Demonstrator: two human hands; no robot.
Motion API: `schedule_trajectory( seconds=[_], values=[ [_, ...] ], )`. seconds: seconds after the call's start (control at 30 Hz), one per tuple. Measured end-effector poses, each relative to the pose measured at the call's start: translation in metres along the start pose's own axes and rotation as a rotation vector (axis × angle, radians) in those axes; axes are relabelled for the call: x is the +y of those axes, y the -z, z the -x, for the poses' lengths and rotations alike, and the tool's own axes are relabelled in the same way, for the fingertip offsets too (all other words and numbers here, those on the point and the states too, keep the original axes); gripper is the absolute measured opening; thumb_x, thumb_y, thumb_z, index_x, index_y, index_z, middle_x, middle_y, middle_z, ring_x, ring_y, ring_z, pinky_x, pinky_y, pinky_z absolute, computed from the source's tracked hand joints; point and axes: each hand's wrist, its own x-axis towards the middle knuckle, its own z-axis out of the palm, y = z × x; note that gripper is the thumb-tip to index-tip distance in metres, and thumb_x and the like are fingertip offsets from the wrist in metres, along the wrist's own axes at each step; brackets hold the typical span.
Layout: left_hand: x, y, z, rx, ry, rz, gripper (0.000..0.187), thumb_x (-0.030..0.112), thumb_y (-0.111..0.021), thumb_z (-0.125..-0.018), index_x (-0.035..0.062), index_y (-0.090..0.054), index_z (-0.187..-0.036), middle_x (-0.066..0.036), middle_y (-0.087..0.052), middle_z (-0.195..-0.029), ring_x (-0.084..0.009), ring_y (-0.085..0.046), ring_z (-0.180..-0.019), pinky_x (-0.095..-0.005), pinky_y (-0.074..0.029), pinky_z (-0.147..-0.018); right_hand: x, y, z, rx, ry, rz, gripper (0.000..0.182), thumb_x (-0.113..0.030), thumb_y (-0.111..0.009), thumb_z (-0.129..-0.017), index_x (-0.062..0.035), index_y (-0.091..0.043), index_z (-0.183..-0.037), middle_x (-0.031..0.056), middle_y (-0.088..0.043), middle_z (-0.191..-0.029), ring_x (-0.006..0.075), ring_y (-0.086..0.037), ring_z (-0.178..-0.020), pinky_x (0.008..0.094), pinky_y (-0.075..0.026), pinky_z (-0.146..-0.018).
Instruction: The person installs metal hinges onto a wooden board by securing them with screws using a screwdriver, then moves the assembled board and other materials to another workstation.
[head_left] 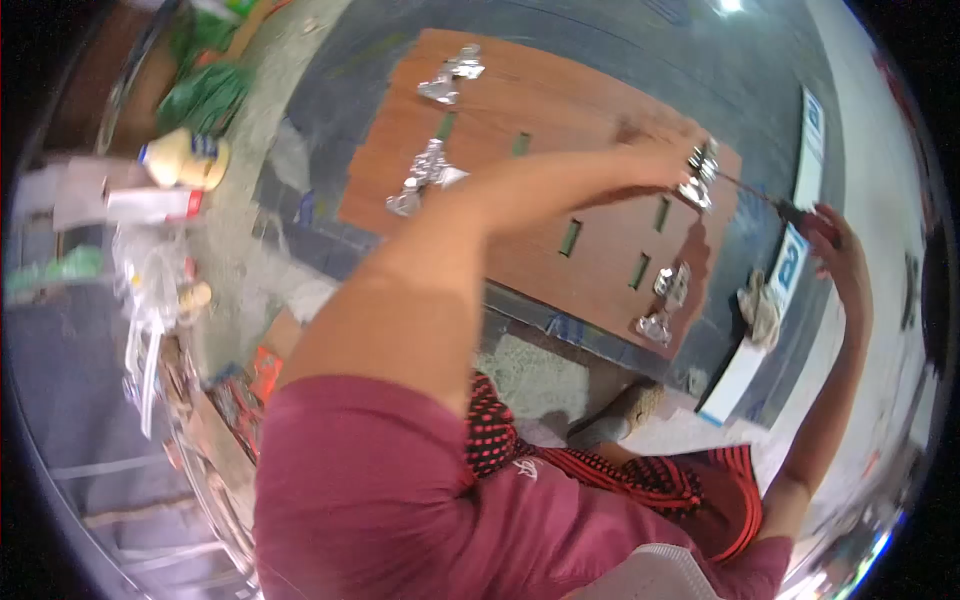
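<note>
A reddish-brown board (540,225) with narrow green-looking slots lies on a dark work surface. My left hand (665,155) reaches across it to a shiny silver hinge-like piece (704,178) at its right end, fingers closed against the piece; some fingertips are blurred. My right hand (838,255), off the board's right side, is wrapped around the dark handle of a screwdriver (792,213). Its thin shaft points left to the silver piece by my left hand; the tip's exact contact cannot be made out. Other silver pieces sit near the board's corners, including one at the lower right (665,302).
A long white strip (735,385) with blue print runs along the right, a crumpled cloth (760,310) on it. At left are a yellowish-white bottle (190,160), a green bag (205,98) and clear plastic (150,270). My shoe (635,412) is below the surface's near edge.
</note>
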Motion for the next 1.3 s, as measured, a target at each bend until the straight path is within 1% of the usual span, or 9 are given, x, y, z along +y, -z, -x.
schedule_trajectory(
  seconds=[0.17,0.3,0.37,0.47,0.67,0.73,0.87,0.97,1.3],
  values=[
    [-0.023,0.021,0.083,0.278,-0.237,-0.097,0.046,0.025,-0.061,-0.080,0.0009,-0.050,-0.118,-0.018,-0.053,-0.116,-0.0350,-0.047,-0.111,-0.0423,-0.036,-0.095,0.025,-0.002,0.015,-0.242,-0.192,0.224,0.038,-0.014,-0.063,-0.082,-0.0073,-0.053,-0.118,0.0052,-0.061,-0.083,0.0110,-0.057,-0.064,0.0245,-0.050,-0.050],
    [-0.015,0.035,0.184,0.071,0.155,0.110,0.034,0.017,-0.060,-0.084,0.0018,-0.053,-0.114,-0.014,-0.056,-0.110,-0.0248,-0.056,-0.100,-0.0342,-0.045,-0.086,0.025,-0.046,0.069,-0.278,-0.343,0.222,0.035,-0.031,-0.062,-0.082,-0.0025,-0.053,-0.100,0.0187,-0.063,-0.081,0.0305,-0.064,-0.066,0.0389,-0.052,-0.056],
    [0.004,0.038,0.228,0.142,0.246,0.190,0.028,0.016,-0.061,-0.084,0.0014,-0.057,-0.107,-0.013,-0.060,-0.098,-0.0242,-0.059,-0.090,-0.0324,-0.046,-0.080,0.094,-0.089,0.095,0.043,0.275,0.466,0.041,-0.034,-0.058,-0.084,-0.0010,-0.046,-0.105,0.0249,-0.061,-0.085,0.0394,-0.060,-0.080,0.0466,-0.047,-0.073],
    [0.008,0.036,0.281,0.107,0.404,0.158,0.017,0.014,-0.059,-0.086,0.0013,-0.058,-0.098,-0.008,-0.060,-0.082,-0.0145,-0.058,-0.078,-0.0276,-0.047,-0.069,0.075,-0.107,0.129,-0.189,-0.160,-0.082,0.044,-0.040,-0.052,-0.088,-0.0006,-0.042,-0.105,0.0235,-0.060,-0.074,0.0404,-0.060,-0.069,0.0468,-0.046,-0.063],
    [-0.067,0.008,0.451,0.311,1.097,0.762,0.022,0.026,-0.063,-0.085,0.0054,-0.059,-0.090,-0.005,-0.057,-0.067,-0.0117,-0.057,-0.066,-0.0275,-0.047,-0.056,0.091,-0.163,0.121,0.170,-0.165,-0.060,0.044,-0.043,-0.049,-0.089,-0.0005,-0.042,-0.101,0.0237,-0.060,-0.070,0.0392,-0.061,-0.067,0.0459,-0.047,-0.059],
    [-0.134,0.055,0.469,0.333,1.938,1.208,0.027,0.029,-0.062,-0.082,0.0032,-0.056,-0.090,-0.006,-0.056,-0.077,-0.0194,-0.055,-0.068,-0.0376,-0.048,-0.073,0.088,-0.165,0.109,0.214,-0.180,-0.042,0.044,-0.043,-0.048,-0.089,-0.0007,-0.042,-0.101,0.0231,-0.060,-0.069,0.0384,-0.062,-0.066,0.0459,-0.047,-0.058],
    [0.012,0.122,0.423,0.331,1.178,-0.110,0.033,0.034,-0.053,-0.090,0.0052,-0.057,-0.104,-0.006,-0.057,-0.081,-0.0179,-0.058,-0.075,-0.0300,-0.047,-0.068,0.090,-0.168,0.083,0.162,-0.166,0.093,0.047,-0.046,-0.048,-0.088,-0.0015,-0.042,-0.103,0.0193,-0.062,-0.069,0.0362,-0.062,-0.063,0.0452,-0.048,-0.056],
    [0.104,0.151,0.352,0.868,0.894,0.364,0.034,0.031,-0.048,-0.094,0.0016,-0.051,-0.111,-0.005,-0.055,-0.085,-0.0157,-0.056,-0.077,-0.0284,-0.045,-0.073,0.084,-0.164,0.075,0.129,-0.160,0.172,0.050,-0.050,-0.048,-0.088,-0.0028,-0.042,-0.103,0.0169,-0.063,-0.068,0.0350,-0.063,-0.061,0.0429,-0.048,-0.054],
    [0.151,0.198,0.257,0.288,0.617,-0.100,0.018,0.017,-0.057,-0.088,0.0012,-0.058,-0.098,-0.008,-0.056,-0.088,-0.0165,-0.049,-0.076,-0.0278,-0.041,-0.071,-0.034,-0.002,0.135,-0.119,-0.026,-0.105,0.048,-0.046,-0.054,-0.085,-0.0095,-0.048,-0.115,0.0166,-0.062,-0.094,0.0359,-0.061,-0.085,0.0431,-0.047,-0.071]
  ],
)
